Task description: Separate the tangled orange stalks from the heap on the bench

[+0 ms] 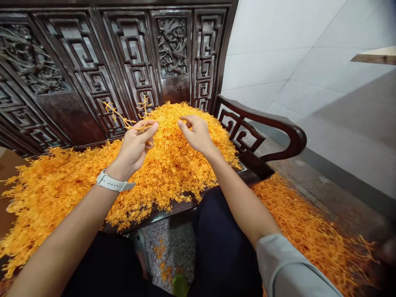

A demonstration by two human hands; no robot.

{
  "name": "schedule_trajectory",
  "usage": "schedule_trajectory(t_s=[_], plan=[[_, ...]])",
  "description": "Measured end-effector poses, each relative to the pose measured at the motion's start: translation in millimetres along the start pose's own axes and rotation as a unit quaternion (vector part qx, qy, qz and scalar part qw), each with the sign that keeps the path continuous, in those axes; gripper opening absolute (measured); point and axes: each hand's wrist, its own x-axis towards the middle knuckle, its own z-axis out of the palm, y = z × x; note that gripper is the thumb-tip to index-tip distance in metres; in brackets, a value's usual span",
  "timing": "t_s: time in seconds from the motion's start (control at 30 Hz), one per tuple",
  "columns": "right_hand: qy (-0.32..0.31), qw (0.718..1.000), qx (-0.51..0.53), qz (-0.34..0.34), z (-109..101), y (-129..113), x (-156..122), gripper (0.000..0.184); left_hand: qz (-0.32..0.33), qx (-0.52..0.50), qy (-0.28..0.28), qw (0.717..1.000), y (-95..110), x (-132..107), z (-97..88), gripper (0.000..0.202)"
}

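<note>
My left hand (136, 144), with a pale watch strap (113, 181) at the wrist, pinches a thin, branched orange plastic stem (123, 119). Its forked ends stick up and out to the left above the fingers. A short way to the right, my right hand (198, 134) has its thumb and forefinger drawn together; whatever may be between those tips is too small to make out. Both hands hover over a large heap of small orange plastic flower-like pieces (173, 161), which covers the seat beneath them.
The heap lies on a dark carved wooden bench with a latticed back (130, 53) and a curved armrest (278, 119) at right. Thin orange stems (303, 222) are piled on the floor right of the bench. Between my legs, loose orange bits (161, 251) lie on the speckled floor.
</note>
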Motion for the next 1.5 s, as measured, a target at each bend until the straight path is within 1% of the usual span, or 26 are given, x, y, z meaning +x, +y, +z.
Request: schedule_trajectory(t_s=[0.03, 0.1, 0.17, 0.23, 0.33, 0.4, 0.47, 0.53, 0.57, 0.6, 0.63, 0.67, 0.73, 0.77, 0.8, 0.83, 0.87, 0.93, 1.0, 1.07, 1.13, 1.2, 1.27, 1.33, 1.43, 1.5], plan=[[-0.022, 0.997, 0.079, -0.016, 2.3, -8.5, -2.3, 0.044, -0.003, -0.009, 0.004, 1.0, -0.8, 0.1, 1.8, 0.025], [-0.077, 0.97, 0.225, -0.043, 9.3, -21.9, -6.0, 0.048, -0.015, -0.027, 0.008, 0.999, -2.4, -0.6, 6.0, 0.025], [-0.108, 0.946, 0.299, -0.06, 18.0, -27.7, -7.5, 0.048, -0.03, -0.041, 0.005, 0.999, -4.3, -2.5, 10.3, 0.026], [-0.109, 0.939, 0.32, -0.067, 25.4, -28.4, -8.2, 0.049, -0.041, -0.048, 0.008, 0.998, -6.1, -4.2, 13.6, 0.027], [-0.098, 0.945, 0.297, -0.097, 28.7, -36.2, -14.4, 0.045, -0.027, -0.057, 0.023, 0.998, -5.7, 0.0, 10.5, 0.024], [-0.11, 0.946, 0.259, -0.159, 24.8, -53.3, -24.9, 0.035, -0.018, -0.072, 0.05, 0.996, -1.1, 9.8, -0.4, 0.026], [-0.135, 0.936, 0.234, -0.227, 17.9, -75.1, -37.8, 0.026, -0.017, -0.098, 0.091, 0.991, 7.4, 22.6, -18.0, 0.03], [-0.15, 0.924, 0.241, -0.256, 10.8, -90.0, -46.0, 0.019, -0.015, -0.134, 0.122, 0.983, 17.7, 33.2, -37.1, 0.032], [-0.144, 0.925, 0.253, -0.244, 7.9, -91.4, -46.2, 0.016, -0.014, -0.153, 0.126, 0.98, 22.6, 36.2, -45.2, 0.032], [-0.125, 0.932, 0.264, -0.214, 6.0, -88.0, -43.4, 0.012, -0.014, -0.171, 0.122, 0.978, 26.8, 37.5, -51.2, 0.031], [-0.094, 0.945, 0.266, -0.167, 5.0, -79.9, -38.1, 0.014, -0.016, -0.185, 0.114, 0.976, 30.4, 37.1, -54.8, 0.029], [-0.058, 0.96, 0.251, -0.107, 5.0, -68.1, -31.1, 0.025, -0.018, -0.194, 0.104, 0.975, 33.3, 35.4, -55.9, 0.027], [0.015, 0.986, 0.166, 0.013, 7.0, -40.6, -16.1, 0.058, -0.019, -0.208, 0.087, 0.974, 37.7, 29.5, -51.4, 0.025], [0.041, 0.991, 0.111, 0.055, 8.6, -28.8, -10.1, 0.07, -0.023, -0.216, 0.079, 0.973, 39.4, 26.1, -46.8, 0.024], [0.056, 0.993, 0.07, 0.081, 10.2, -20.7, -5.8, 0.076, -0.029, -0.224, 0.068, 0.972, 40.8, 23.0, -41.5, 0.025], [0.059, 0.993, 0.053, 0.088, 11.9, -17.0, -3.5, 0.074, -0.037, -0.231, 0.053, 0.971, 41.7, 20.3, -35.9, 0.026], [0.047, 0.993, 0.065, 0.081, 13.7, -17.8, -3.1, 0.065, -0.044, -0.237, 0.033, 0.97, 41.9, 18.1, -30.4, 0.026], [-0.021, 0.988, 0.144, 0.04, 18.0, -29.6, -6.8, 0.043, -0.055, -0.234, -0.015, 0.971, 39.9, 15.8, -20.9, 0.027], [-0.113, 0.966, 0.234, -0.006, 24.1, -45.7, -13.4, 0.039, -0.062, -0.205, -0.051, 0.975, 34.5, 15.5, -13.9, 0.024], [-0.164, 0.942, 0.292, -0.031, 31.4, -56.1, -19.8, 0.04, -0.068, -0.164, -0.072, 0.981, 27.2, 16.6, -9.9, 0.019], [-0.167, 0.937, 0.305, -0.042, 38.2, -58.2, -24.6, 0.039, -0.067, -0.132, -0.081, 0.986, 21.1, 18.1, -9.3, 0.014], [-0.16, 0.947, 0.273, -0.051, 42.4, -55.5, -27.5, 0.038, -0.064, -0.121, -0.071, 0.988, 18.5, 19.7, -11.9, 0.014], [-0.148, 0.958, 0.24, -0.056, 43.5, -53.3, -28.7, 0.036, -0.067, -0.129, -0.056, 0.988, 20.0, 20.8, -16.5, 0.016], [-0.138, 0.959, 0.243, -0.042, 42.8, -53.6, -28.8, 0.033, -0.075, -0.153, -0.057, 0.984, 23.4, 21.0, -21.1, 0.015], [-0.178, 0.944, 0.278, -0.018, 43.4, -56.5, -29.5, 0.039, -0.082, -0.169, -0.084, 0.979, 25.9, 20.0, -24.3, 0.014], [-0.201, 0.94, 0.276, -0.011, 47.1, -57.2, -31.2, 0.041, -0.082, -0.139, -0.102, 0.982, 24.1, 19.4, -24.4, 0.011]])
